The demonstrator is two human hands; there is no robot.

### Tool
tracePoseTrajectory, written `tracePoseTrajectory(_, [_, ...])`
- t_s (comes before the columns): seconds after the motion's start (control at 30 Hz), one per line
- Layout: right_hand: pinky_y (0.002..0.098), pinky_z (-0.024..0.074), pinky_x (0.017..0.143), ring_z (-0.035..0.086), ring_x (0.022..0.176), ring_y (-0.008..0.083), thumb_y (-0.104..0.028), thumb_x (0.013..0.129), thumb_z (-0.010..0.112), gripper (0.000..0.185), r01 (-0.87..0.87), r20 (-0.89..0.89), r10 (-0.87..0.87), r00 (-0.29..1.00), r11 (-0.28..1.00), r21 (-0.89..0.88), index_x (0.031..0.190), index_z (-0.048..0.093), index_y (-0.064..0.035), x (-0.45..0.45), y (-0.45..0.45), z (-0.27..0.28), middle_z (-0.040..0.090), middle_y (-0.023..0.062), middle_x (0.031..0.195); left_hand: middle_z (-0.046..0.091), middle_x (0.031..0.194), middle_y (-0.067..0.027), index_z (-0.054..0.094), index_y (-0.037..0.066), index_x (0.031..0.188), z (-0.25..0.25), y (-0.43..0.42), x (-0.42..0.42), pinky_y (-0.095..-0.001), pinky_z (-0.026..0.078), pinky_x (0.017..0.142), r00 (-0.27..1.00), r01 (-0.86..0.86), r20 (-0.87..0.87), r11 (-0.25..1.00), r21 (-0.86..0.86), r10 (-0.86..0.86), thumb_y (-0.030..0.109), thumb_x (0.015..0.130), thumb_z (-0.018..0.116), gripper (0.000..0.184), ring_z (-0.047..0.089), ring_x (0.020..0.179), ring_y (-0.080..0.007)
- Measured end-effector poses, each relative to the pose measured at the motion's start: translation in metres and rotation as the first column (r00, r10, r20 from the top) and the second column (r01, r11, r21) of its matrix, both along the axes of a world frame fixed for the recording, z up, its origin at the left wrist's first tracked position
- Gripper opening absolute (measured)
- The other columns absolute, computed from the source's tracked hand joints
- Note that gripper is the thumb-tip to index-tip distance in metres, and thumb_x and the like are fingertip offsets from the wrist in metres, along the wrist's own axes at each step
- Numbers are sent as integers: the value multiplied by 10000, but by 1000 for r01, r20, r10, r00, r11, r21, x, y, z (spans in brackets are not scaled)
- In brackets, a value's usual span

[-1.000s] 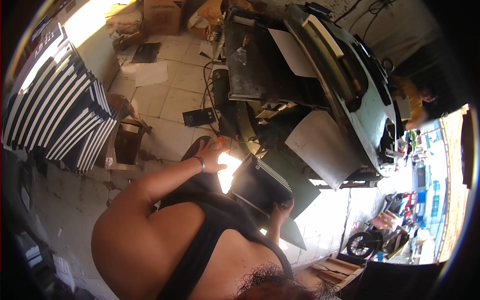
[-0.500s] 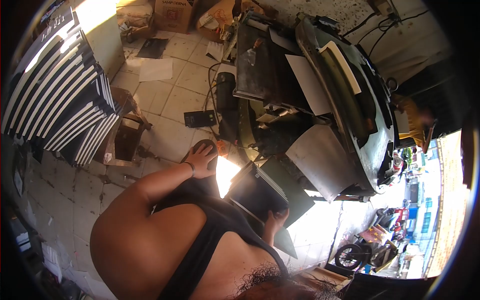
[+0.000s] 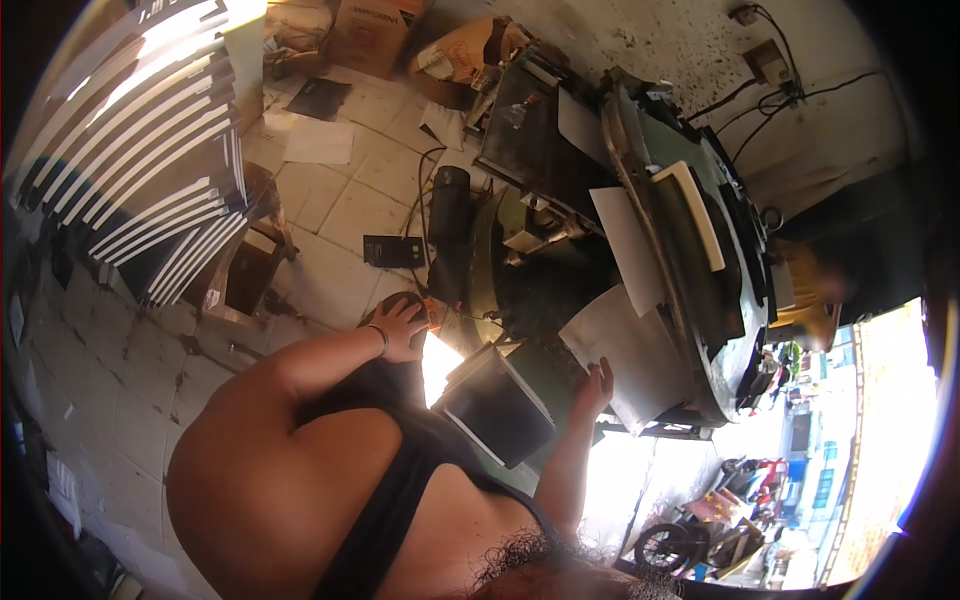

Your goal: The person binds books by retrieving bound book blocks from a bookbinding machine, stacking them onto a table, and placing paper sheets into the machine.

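My left hand (image 3: 400, 328) lies with spread fingers on a dark rounded surface, with a band around its wrist. My right hand (image 3: 595, 386) is raised beside a loose pale sheet (image 3: 625, 350) at the machine. Its fingers are apart, and nothing shows in them. Between my arms sits a small stack of dark-covered books (image 3: 498, 412) with pale page edges, touched by neither hand. A dark green board (image 3: 545, 370) shows behind the books.
A large machine (image 3: 690, 260) with a curved metal rim stands ahead. Tall stacks of dark-covered books (image 3: 150, 150) rise at left. A flat black box (image 3: 393, 251) and a paper sheet (image 3: 319, 142) lie on the tiles. A person in yellow (image 3: 805, 300) and motorcycles (image 3: 690, 540) are at right.
My right hand has let go of the dark-covered books and moved up and right toward the pale sheet. My left hand stays on the dark surface. The camera view has shifted slightly.
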State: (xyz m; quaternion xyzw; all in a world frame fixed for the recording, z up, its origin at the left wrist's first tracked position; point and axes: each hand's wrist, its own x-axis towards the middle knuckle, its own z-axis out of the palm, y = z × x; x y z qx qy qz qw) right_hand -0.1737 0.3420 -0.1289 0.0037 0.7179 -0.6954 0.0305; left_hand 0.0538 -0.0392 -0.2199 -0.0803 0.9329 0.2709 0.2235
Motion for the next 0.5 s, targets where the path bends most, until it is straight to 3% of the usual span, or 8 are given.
tracePoseTrajectory(0.07, [402,514,928,613,1128,253,-202,996,647,539,-60,82,84,993,964,-260,1504,483,-135,-35,-17,13,563,117,1371,80,1732,-97,284,245,1633,1,-1,1,-669,102,1229,1000,-7,2,1000,3,7,640,890,610,903,23,1592,-358])
tracePoseTrajectory(0.17, [443,473,1051,535,1307,314,-210,1013,612,561,-122,62,168,984,883,-453,1538,426,-144,-82,-39,20,436,113,1546,80,1734,-87,285,251,1633,2,-2,2,-669,97,1230,1000,-19,3,1000,12,19,627,891,611,894,24,1594,-351])
tracePoseTrajectory(0.2, [477,411,1130,465,1387,327,-232,1020,611,576,-173,16,206,979,863,-475,1549,395,-161,-94,-48,23,320,104,1626,83,1734,-83,287,254,1632,5,-3,3,-669,96,1230,1000,-23,4,1000,20,23,622,890,612,890,25,1594,-348])
tracePoseTrajectory(0.3, [491,458,1103,527,1309,290,-342,976,688,636,-175,-1,199,980,860,-480,1531,433,-167,-121,-74,43,471,60,1495,92,1734,-74,299,266,1628,5,-5,3,-672,94,1229,1000,-28,-4,999,31,28,619,885,613,879,28,1596,-340])
tracePoseTrajectory(0.4, [499,456,1121,525,1318,303,-354,987,659,539,-169,45,243,969,786,-594,1455,516,-128,-154,-85,64,525,77,1468,96,1734,-69,310,278,1622,-4,-5,3,-673,92,1228,999,-36,-12,999,33,37,627,878,612,876,28,1597,-334])
tracePoseTrajectory(0.5, [497,475,1108,546,1296,310,-348,1004,624,458,-401,-256,309,916,717,-570,1386,578,-99,-167,-89,81,585,101,1413,97,1734,-65,313,282,1621,-7,-5,2,-672,90,1229,999,-34,-18,999,33,34,633,877,607,873,25,1597,-331])
